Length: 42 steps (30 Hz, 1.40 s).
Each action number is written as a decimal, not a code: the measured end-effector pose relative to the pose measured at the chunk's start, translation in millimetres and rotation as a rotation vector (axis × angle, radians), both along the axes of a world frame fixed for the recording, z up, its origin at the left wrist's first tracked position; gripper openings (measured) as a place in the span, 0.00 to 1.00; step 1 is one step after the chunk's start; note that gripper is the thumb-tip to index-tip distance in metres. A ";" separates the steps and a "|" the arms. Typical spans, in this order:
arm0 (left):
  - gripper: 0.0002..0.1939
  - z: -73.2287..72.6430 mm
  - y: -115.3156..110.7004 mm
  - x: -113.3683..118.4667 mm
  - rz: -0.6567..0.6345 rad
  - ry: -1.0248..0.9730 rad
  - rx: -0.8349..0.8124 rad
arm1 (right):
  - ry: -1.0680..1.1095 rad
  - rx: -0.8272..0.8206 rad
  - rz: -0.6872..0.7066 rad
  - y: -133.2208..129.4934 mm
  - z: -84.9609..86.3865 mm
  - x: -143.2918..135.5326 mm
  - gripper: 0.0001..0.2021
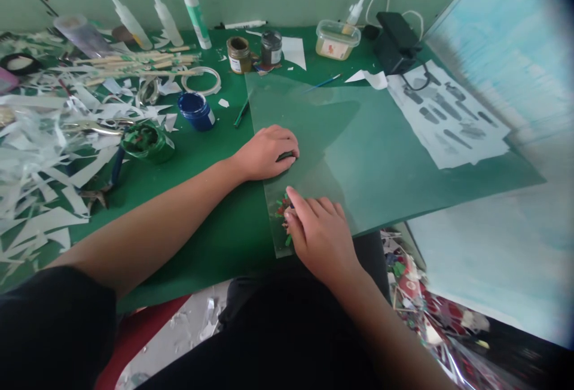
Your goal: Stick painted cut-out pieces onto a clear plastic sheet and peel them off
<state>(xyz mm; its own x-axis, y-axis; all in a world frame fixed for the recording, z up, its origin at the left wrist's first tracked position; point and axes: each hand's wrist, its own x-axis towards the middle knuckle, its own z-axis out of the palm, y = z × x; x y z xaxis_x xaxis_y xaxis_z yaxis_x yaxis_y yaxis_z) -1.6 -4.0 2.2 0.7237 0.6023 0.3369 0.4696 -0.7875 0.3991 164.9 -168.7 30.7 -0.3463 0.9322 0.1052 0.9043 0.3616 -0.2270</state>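
My left hand (268, 152) rests on the left edge of a clear sheet (372, 157) that lies on the green table (197, 222). Its fingers are curled, and whatever they may hold is hidden. Below it, my right hand (320, 228) has thumb and forefinger closed round a small bunch of red, green and tan pieces (286, 213), too small to name, near the sheet's lower left corner.
White paper scraps (49, 168) cover the left side. Paint jars in green (147, 143) and blue (197, 112) stand near my left forearm. A sheet with grey painted shapes (448, 112) lies at the right. Glue bottles and a black box (397, 43) stand at the back.
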 end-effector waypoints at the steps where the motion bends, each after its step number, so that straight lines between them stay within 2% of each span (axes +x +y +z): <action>1: 0.09 -0.1 0.0 0.1 0.002 -0.002 -0.001 | -0.002 -0.009 -0.014 0.5 -0.7 0.3 0.21; 5: 0.09 -0.1 -0.3 0.2 0.011 0.003 -0.010 | -0.087 0.004 0.014 3.0 -3.6 -3.1 0.19; 8: 0.09 0.4 -0.8 -0.1 0.016 0.004 -0.016 | -0.066 0.001 0.031 9.5 -4.2 -2.1 0.16; 11: 0.10 0.6 -0.8 -0.4 0.013 0.008 -0.020 | 0.114 -0.054 -0.001 19.3 -3.1 4.6 0.16; 14: 0.10 0.7 -0.4 -0.6 0.007 0.018 -0.026 | 0.345 -0.088 -0.163 27.2 -1.3 11.9 0.16; 16: 0.10 1.0 -0.3 -0.6 0.006 0.020 -0.031 | 0.404 -0.070 -0.221 29.5 -0.4 14.5 0.14; 17: 0.10 1.3 -0.3 -0.5 0.007 0.019 -0.033 | 0.406 -0.056 -0.207 29.6 0.1 15.1 0.13; 23: 0.10 2.7 -1.4 -0.3 0.015 0.023 -0.038 | 0.366 0.108 -0.084 15.2 4.0 15.7 0.11; 27: 0.09 2.0 -1.8 -0.3 0.024 0.012 -0.041 | 0.183 0.091 0.055 -5.0 2.7 11.7 0.11; 31: 0.10 1.5 -1.8 -0.7 0.034 0.013 -0.040 | 0.134 0.115 0.041 -16.3 0.1 4.6 0.08; 36: 0.10 2.8 -1.9 -0.7 0.031 0.018 -0.044 | 0.078 0.047 0.059 -9.3 5.2 -0.3 0.08; 42: 0.10 3.1 -2.1 -0.4 0.035 -0.007 -0.057 | -0.013 0.024 0.030 13.1 7.9 -9.5 0.11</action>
<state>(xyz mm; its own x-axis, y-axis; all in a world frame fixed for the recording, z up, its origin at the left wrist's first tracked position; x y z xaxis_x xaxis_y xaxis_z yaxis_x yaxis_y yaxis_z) -1.9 -6.1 5.3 0.6995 0.6457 0.3063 0.4934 -0.7464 0.4467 155.4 -155.5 38.6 -0.3760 0.9185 0.1226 0.8956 0.3942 -0.2064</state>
